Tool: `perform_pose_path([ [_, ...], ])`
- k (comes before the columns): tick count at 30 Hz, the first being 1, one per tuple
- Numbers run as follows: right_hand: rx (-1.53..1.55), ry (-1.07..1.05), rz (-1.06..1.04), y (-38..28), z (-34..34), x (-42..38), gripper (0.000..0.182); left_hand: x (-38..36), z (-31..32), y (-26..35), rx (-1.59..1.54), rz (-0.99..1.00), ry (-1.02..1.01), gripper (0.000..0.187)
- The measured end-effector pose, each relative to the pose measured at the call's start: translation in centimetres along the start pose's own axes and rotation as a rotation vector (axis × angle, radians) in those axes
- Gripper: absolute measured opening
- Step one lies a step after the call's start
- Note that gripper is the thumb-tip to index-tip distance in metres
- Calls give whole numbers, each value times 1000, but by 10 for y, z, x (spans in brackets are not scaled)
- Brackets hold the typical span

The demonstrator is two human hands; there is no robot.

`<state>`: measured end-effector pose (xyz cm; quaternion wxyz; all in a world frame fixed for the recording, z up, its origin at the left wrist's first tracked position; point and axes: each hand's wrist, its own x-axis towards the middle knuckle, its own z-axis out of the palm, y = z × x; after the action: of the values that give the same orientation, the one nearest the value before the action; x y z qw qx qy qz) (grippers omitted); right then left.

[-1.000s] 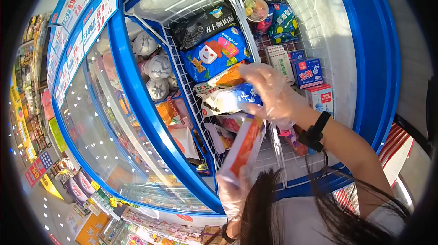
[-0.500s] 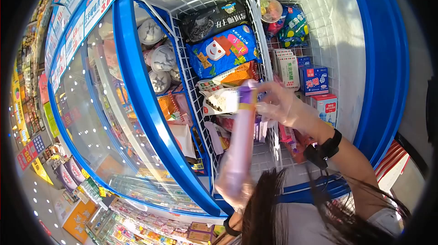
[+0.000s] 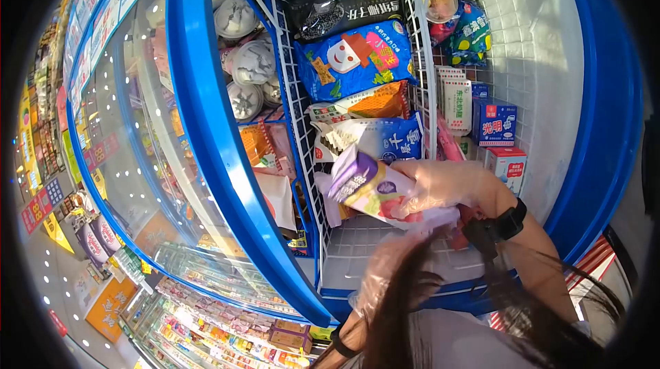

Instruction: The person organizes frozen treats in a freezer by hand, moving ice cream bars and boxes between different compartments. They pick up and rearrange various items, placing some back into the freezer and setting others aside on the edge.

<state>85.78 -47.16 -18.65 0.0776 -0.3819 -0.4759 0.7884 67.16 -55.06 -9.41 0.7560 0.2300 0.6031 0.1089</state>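
Observation:
My right hand (image 3: 447,187), in a thin clear glove, is closed around a purple-and-white ice cream pack (image 3: 375,187) with fruit pictures. The pack lies tilted over the front part of a white wire basket, its purple end toward the left. My left hand (image 3: 392,259), also gloved, is at the pack's lower right end and appears closed on it. Dark hair hides some of its fingers. Just beyond the pack lies a white-and-blue bag (image 3: 405,139). Another light purple wrapper (image 3: 330,197) lies by the basket's left wall.
A blue snack bag (image 3: 354,60) and a black bag (image 3: 347,8) fill the back of the basket. A wire divider (image 3: 424,46) separates blue boxes (image 3: 495,121) on the right. The freezer's blue-framed glass lid (image 3: 213,135) covers ice cream cups (image 3: 253,63) at left.
The pack has swung from nearly upright to a slant, with its printed face now showing. My right hand has moved from its top to its side. The view has shifted slightly.

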Motion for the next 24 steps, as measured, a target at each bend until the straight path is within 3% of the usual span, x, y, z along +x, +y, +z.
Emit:
perform_pose_path([
  [1,289,-58,40,11,1,5,58,2,-6,-6,212,157,17,29],
  [2,287,-60,42,7,-1,5,58,5,-12,-13,423,315,33,30],
  [3,192,-107,209,-2,-5,4,58,9,-18,-20,635,472,48,33],
  [4,98,-153,374,-9,-7,3,58,14,-27,-28,634,470,46,33],
  [5,-107,-148,290,-14,-5,2,59,20,-37,-38,729,460,372,38],
  [6,-105,-149,285,-9,-2,3,59,25,-44,-42,817,445,702,44],
  [7,-152,-151,264,2,2,6,57,28,-47,-45,822,448,705,44],
  [9,-194,-159,241,6,4,9,55,33,-49,-48,1183,422,820,40],
  [11,-448,-275,291,1,1,15,51,27,-36,-27,1286,377,791,38],
  [12,-435,-277,291,2,0,18,51,25,-31,-19,1387,328,758,37],
  [15,-572,-447,306,-8,2,31,53,33,-37,-33,1375,359,803,27],
  [18,-681,-321,447,-12,29,32,49,38,-53,-51,1387,466,859,18],
  [20,-708,310,12,10,51,34,33,38,-57,-47,1442,502,774,14],
  [21,-746,177,158,6,45,34,19,40,-52,-43,1162,342,775,15],
  [22,-739,173,157,14,44,36,19,37,-46,-39,1168,335,774,15],
  [24,-598,359,-17,27,41,44,14,34,-37,-32,1318,395,756,22],
])
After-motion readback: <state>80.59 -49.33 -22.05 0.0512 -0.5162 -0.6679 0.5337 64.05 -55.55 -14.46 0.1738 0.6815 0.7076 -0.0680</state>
